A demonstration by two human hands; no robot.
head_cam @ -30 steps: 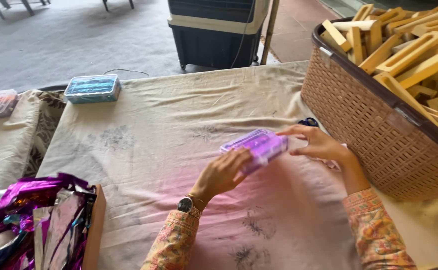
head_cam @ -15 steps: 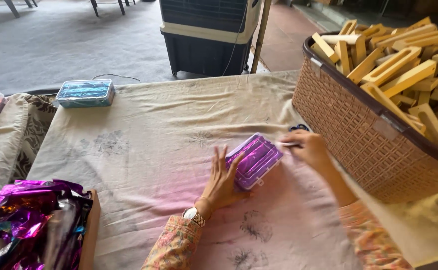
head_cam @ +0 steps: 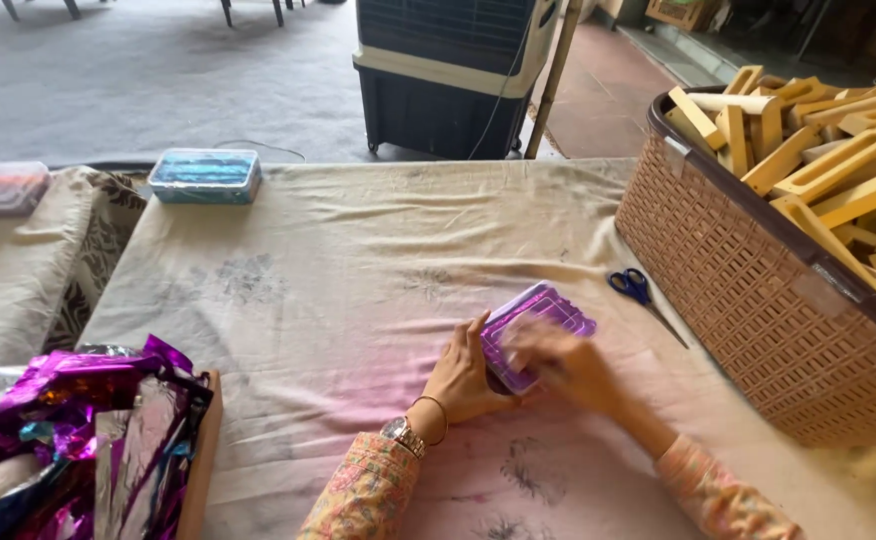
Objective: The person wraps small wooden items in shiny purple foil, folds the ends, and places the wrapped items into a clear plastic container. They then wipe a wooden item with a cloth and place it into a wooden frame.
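Note:
A flat rectangular piece wrapped in shiny purple foil (head_cam: 543, 317) lies on the cloth-covered table (head_cam: 318, 290) in front of me. My left hand (head_cam: 461, 377) presses against its near left edge, with a watch and a bangle at the wrist. My right hand (head_cam: 558, 362) rests on top of the near part of the piece, blurred by motion, fingers spread over the foil. The far half of the purple piece shows beyond my fingers.
Blue-handled scissors (head_cam: 640, 291) lie right of the piece. A woven brown basket (head_cam: 748, 300) full of yellow wooden frames (head_cam: 838, 165) stands at the right. A blue-lidded box (head_cam: 205, 175) sits far left; crumpled purple foil sheets (head_cam: 68, 420) fill a tray at the near left.
The purple piece has come down flat onto the cloth. My right hand has moved from its far right end onto its top, while the left hand stays at its left edge.

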